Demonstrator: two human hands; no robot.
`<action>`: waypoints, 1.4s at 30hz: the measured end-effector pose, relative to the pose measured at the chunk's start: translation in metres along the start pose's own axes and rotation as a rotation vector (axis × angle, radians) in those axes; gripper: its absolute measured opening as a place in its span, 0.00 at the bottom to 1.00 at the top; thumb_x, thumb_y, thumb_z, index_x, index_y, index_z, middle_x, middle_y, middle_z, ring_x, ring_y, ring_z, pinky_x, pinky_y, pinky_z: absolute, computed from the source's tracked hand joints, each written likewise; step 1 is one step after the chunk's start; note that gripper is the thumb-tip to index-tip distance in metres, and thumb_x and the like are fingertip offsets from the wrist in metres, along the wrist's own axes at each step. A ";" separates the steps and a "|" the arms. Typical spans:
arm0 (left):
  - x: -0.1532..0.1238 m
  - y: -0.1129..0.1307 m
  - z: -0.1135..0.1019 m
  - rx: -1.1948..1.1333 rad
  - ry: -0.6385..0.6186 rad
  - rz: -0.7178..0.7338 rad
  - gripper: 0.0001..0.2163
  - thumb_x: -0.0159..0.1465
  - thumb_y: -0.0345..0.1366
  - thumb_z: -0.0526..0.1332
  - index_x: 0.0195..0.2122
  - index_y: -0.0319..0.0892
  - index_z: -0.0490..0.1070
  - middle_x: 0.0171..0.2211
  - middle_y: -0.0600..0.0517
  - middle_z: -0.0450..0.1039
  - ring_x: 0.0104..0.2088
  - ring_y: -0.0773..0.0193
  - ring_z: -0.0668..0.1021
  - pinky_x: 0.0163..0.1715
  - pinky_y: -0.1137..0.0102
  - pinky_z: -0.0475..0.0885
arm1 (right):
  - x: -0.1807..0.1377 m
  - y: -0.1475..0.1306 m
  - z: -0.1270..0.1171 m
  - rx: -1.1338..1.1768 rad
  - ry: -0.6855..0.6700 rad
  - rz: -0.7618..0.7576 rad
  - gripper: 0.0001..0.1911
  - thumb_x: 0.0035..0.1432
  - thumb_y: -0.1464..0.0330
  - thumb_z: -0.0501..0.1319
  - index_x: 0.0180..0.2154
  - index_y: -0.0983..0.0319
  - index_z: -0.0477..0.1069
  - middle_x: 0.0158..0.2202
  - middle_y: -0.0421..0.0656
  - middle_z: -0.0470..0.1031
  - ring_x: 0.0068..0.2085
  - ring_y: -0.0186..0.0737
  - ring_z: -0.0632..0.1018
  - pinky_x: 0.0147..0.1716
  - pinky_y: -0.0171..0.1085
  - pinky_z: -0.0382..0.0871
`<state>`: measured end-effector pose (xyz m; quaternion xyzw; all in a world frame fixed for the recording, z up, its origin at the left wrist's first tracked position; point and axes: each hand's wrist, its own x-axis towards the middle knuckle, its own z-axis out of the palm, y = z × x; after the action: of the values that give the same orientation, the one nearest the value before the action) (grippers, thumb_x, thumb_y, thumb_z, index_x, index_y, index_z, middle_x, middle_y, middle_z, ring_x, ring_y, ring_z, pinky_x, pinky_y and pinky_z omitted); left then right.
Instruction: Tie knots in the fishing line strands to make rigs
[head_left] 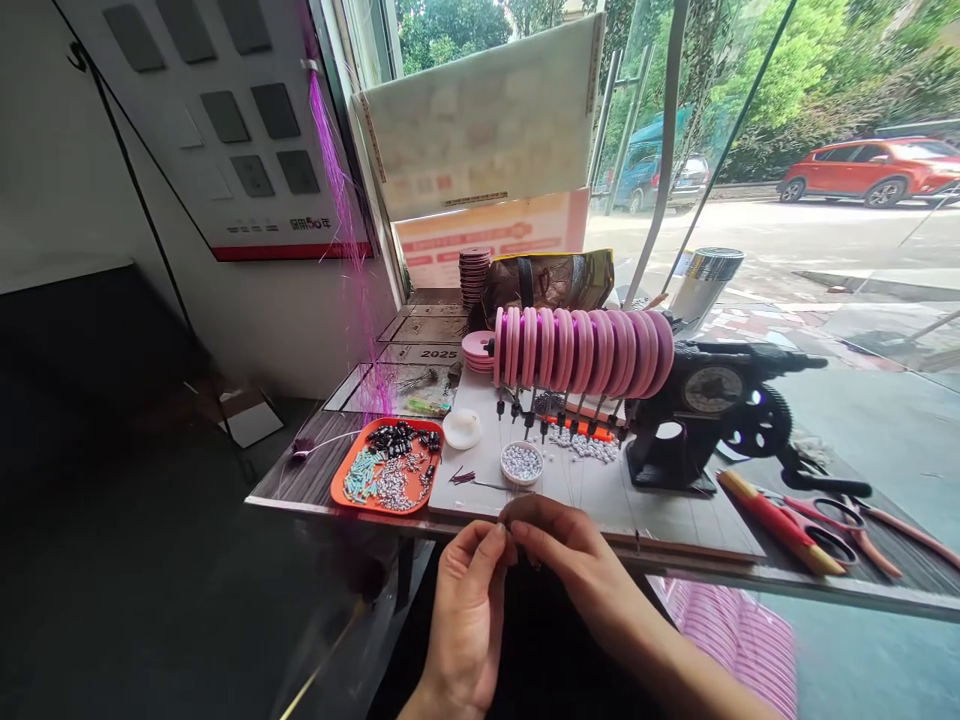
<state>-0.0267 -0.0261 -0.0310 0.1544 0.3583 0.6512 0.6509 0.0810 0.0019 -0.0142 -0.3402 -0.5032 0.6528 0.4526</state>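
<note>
Two bare hands, fingertip to fingertip, straight in front of the pink spool row [581,350] and well below it. Left hand [465,610] closed in a pinch, thumb against forefinger. Right hand [577,560] closed likewise, its fingertips against the left's. Between them a fine piece, too small to make out and mostly hidden by the fingertips.

By the look of the grip, probably threading or knotting: close fitting work, not yet done.

Nearest supply: small white bowl [521,462] of pale beads, just in front of the spool row toward its left end. Orange tray [386,465] of dark and silver bits further left again. Scissors [832,525] well right of the spool row, untouched.

Next move, as a judgement: a steady pinch, tiny finger shifts, no tug strong enough to lose the piece.
</note>
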 end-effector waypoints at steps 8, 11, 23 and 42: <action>-0.003 0.001 -0.001 -0.061 -0.059 -0.062 0.05 0.48 0.33 0.70 0.22 0.39 0.76 0.21 0.55 0.73 0.26 0.72 0.73 0.33 0.77 0.70 | 0.001 0.002 -0.001 0.074 -0.054 0.007 0.11 0.53 0.61 0.62 0.30 0.64 0.71 0.23 0.37 0.67 0.27 0.33 0.67 0.30 0.33 0.61; -0.004 0.000 0.000 -0.069 -0.055 -0.062 0.05 0.47 0.34 0.71 0.23 0.40 0.76 0.21 0.55 0.73 0.26 0.71 0.73 0.33 0.77 0.70 | 0.001 0.002 -0.001 0.099 -0.057 0.013 0.11 0.51 0.62 0.64 0.29 0.64 0.71 0.23 0.37 0.67 0.27 0.32 0.67 0.30 0.32 0.61; -0.003 0.005 -0.007 0.278 -0.097 0.059 0.06 0.52 0.37 0.67 0.25 0.40 0.76 0.22 0.54 0.74 0.29 0.67 0.73 0.36 0.73 0.68 | 0.004 0.015 0.000 0.300 -0.043 0.107 0.14 0.49 0.61 0.66 0.23 0.64 0.67 0.20 0.36 0.64 0.25 0.30 0.63 0.28 0.32 0.56; -0.006 0.015 0.000 0.102 -0.110 -0.089 0.03 0.47 0.31 0.70 0.23 0.39 0.78 0.21 0.53 0.76 0.27 0.70 0.74 0.34 0.77 0.69 | 0.001 0.011 -0.003 0.227 -0.093 0.060 0.12 0.52 0.62 0.64 0.26 0.64 0.67 0.22 0.37 0.64 0.26 0.31 0.62 0.27 0.32 0.54</action>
<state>-0.0373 -0.0299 -0.0197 0.2066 0.3611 0.5932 0.6892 0.0809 0.0027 -0.0257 -0.2712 -0.4359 0.7340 0.4446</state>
